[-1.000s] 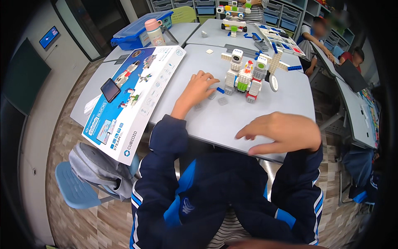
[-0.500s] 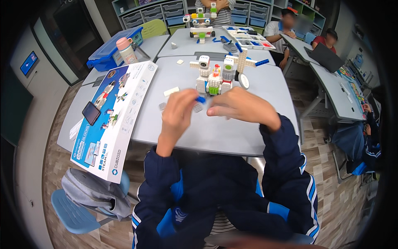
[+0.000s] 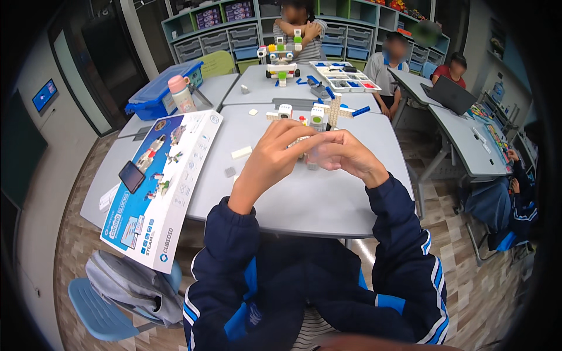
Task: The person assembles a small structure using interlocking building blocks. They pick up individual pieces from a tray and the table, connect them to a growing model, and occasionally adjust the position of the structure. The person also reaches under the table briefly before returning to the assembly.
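Note:
My left hand and my right hand meet fingertip to fingertip over the near half of the table. Both have bent fingers, closed on something I cannot make out; the tips overlap and the right ones are blurred. Right behind them stands a block-built robot figure with white and green cube modules, a beige upright beam and a blue arm piece. My hands cover most of its lower part. Left of my left hand lie a white flat brick and a grey brick.
A large kit box with a dark phone on it lies at left. Beyond are a pink-capped bottle, a blue bin, another block robot and a parts tray. People are at the surrounding tables.
My hands have come together, the left one moving right and covering the figure's lower part. The blue piece in my left fingers no longer shows. The view has tilted up slightly.

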{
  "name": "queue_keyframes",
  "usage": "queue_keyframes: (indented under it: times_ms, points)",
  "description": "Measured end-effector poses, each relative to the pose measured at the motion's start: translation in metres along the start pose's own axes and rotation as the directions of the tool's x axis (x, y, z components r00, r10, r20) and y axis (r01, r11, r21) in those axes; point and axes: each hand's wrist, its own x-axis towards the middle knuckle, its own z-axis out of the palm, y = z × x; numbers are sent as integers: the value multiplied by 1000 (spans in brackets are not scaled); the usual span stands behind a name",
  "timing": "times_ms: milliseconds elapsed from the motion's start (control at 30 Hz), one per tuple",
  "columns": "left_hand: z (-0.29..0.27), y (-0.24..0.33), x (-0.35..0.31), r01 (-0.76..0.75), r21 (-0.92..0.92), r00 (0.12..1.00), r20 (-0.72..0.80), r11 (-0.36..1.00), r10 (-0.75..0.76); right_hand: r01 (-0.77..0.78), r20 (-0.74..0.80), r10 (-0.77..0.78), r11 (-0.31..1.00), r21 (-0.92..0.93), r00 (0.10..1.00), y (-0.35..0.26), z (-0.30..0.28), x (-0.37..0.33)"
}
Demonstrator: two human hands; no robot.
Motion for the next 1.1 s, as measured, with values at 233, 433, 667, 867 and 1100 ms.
queue_keyframes:
  times_ms: [233,433,667,867,1100]
  points:
    - [44,-30,25,390,-457,894,-21,799,-448,227,-160,-296,909,-349,942,-45,-26,-4]
    - [109,-69,55,586,-529,765,111,614,-634,410,-201,-662,643,-647,722,-80,-61,2]
    - [118,-106,68,712,-227,685,431,665,-587,127,-293,-600,558,-820,744,-71,-104,14]
    - [120,-106,69,687,-315,724,377,655,-578,93,-268,-569,526,-846,778,-57,-109,22]
    - [113,-102,70,658,-246,738,398,712,-545,35,-227,-591,398,-916,774,-49,-109,31]
